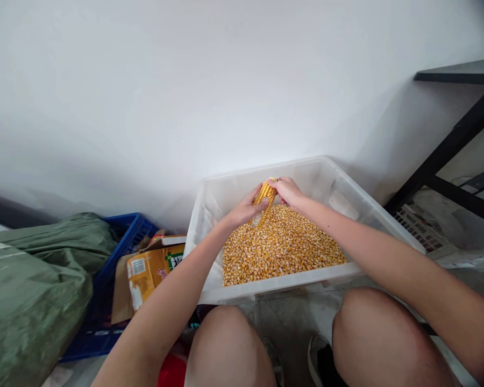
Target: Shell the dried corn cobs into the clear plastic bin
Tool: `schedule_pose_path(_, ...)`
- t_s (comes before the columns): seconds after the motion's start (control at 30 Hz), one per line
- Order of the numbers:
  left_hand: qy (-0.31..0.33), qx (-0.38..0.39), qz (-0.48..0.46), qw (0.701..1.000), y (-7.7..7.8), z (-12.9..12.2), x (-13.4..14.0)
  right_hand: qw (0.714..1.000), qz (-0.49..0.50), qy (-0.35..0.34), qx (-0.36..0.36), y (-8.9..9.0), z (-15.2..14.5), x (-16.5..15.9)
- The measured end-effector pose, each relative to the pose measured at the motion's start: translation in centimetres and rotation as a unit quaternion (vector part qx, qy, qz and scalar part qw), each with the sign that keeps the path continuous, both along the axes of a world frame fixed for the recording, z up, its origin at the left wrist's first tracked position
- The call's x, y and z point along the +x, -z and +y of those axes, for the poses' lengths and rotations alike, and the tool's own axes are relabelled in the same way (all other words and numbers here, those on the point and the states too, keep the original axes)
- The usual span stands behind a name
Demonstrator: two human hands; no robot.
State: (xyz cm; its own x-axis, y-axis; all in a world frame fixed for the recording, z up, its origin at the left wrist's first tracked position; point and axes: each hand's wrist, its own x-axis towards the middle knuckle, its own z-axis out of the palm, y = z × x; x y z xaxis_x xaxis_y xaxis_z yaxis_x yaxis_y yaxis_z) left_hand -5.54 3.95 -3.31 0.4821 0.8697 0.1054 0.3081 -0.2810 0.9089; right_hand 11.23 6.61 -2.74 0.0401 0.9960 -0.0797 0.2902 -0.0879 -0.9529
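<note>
My left hand (248,207) is wrapped round a yellow corn cob (265,194), which it holds tilted above a white plastic tub (266,285). Part of the cob near its lower end is bare of kernels. At the cob's upper end, my right hand (287,191) presses with thumb and fingers closed on it. Whether a small tool sits in the right fingers, I cannot make out. Beneath both hands, a heap of loose yellow corn kernels (286,247) fills much of the tub.
To the left stands a blue crate (121,236) with a green sack (36,290) over it. An orange printed carton (149,274) leans between crate and tub. On the right is a dark metal frame (447,145). A white wall (185,80) rises behind the tub; my knees are in front.
</note>
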Motion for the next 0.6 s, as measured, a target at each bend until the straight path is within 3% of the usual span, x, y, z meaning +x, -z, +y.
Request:
schedule_pose_path(0.17, 0.036, -0.062, 0.007, 0.997, -0.54, 0.10, -0.55, 0.998, -0.025, 0.044, 0.023, -0.43, 0.34, 0.66)
schedule_pose_path(0.23, 0.016, -0.081, 0.025, 0.996, -0.87, -0.09, -0.46, 0.998, -0.028, 0.049, 0.033, -0.55, 0.46, 0.87)
schedule_pose_path(0.4, -0.058, -0.040, 0.049, 0.996, -0.50, -0.55, 0.28, 0.997, -0.024, 0.054, 0.045, -0.66, 0.44, 0.74)
schedule_pose_path(0.6, -0.013, -0.032, 0.058, 0.998, -0.18, -0.31, 0.04, 0.998, -0.030, 0.049, 0.042, -0.69, 0.20, 0.49)
